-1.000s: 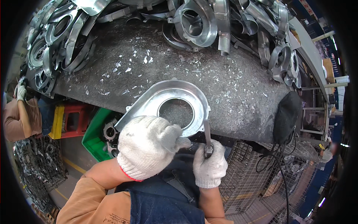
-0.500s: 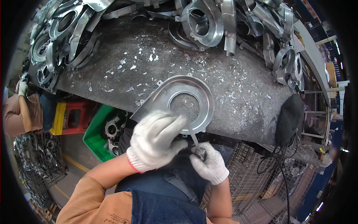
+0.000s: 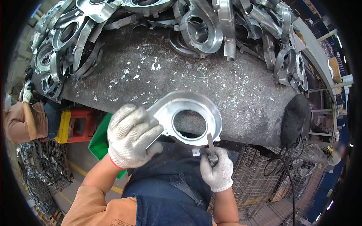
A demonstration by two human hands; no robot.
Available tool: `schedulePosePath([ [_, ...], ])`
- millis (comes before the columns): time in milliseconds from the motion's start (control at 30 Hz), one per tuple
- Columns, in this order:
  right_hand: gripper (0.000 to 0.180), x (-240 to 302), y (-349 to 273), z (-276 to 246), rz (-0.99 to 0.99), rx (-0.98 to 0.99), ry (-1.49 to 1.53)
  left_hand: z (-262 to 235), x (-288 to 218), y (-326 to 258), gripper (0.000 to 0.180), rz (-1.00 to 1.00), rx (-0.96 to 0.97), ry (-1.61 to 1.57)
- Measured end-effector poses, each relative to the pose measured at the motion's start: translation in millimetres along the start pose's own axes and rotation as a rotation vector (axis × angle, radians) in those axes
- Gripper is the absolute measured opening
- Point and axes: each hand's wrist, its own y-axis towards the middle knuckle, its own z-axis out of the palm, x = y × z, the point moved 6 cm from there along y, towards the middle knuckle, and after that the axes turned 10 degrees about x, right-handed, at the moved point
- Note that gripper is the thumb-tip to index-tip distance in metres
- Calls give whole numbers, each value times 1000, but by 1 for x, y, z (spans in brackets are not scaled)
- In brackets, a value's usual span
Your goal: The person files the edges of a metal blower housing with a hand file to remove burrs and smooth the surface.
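Observation:
A silvery cast-metal volute housing (image 3: 166, 116) with a large round opening is tilted up over the bench's near edge. My left hand (image 3: 134, 137), in a white knit glove, is closed around its narrow outlet end on the left. In my gloved right hand (image 3: 217, 171) is a narrow flat-bladed tool (image 3: 210, 140), its blade pointing up. The blade tip overlaps the housing's lower right rim; whether it touches cannot be made out. Most of the tool's handle is hidden inside the fist.
Similar metal housings (image 3: 201, 34) are heaped along the bench's far side. Metal flakes litter the dark bench top (image 3: 143, 83). A black mesh-covered object (image 3: 294, 118) with cables stands at right. Below are a green crate (image 3: 100, 139), wire cages (image 3: 256, 180) and, left, another person (image 3: 24, 116).
My left hand has moved left and taken hold of the outlet end. The housing is now tilted up instead of lying flat. My right hand has shifted slightly right with the tool.

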Motion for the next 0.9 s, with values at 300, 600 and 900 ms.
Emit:
schedulePosePath([
  [300,25,29,16,-12,-37,-197,-115,-31,10,30,22,76,-5,-65],
  [600,24,26,19,-14,-12,-33,60,-33,7,40,20,98,41,-45],
  [900,25,-17,-4,-2,220,1007,509,-33,-3,42,24,185,146,-27],
])
